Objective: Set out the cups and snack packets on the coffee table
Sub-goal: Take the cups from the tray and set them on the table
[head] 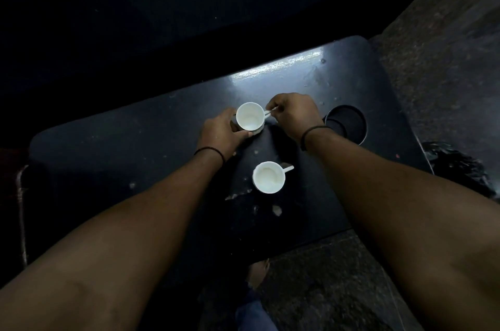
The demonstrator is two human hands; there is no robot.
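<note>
Two empty white cups stand upright on the dark coffee table (121, 146). The far cup (249, 119) is held from both sides: my left hand (221, 133) wraps its left wall and base, and my right hand (293, 115) pinches its thin handle on the right. The near cup (269, 177) stands free closer to me, its handle pointing right. No snack packets show in this view.
A round cup-holder recess (346, 122) is sunk into the table to the right of my right wrist. A dark crumpled bag (457, 168) lies off the table's right edge on the speckled stone floor (338, 290). The table top has chipped spots near its front.
</note>
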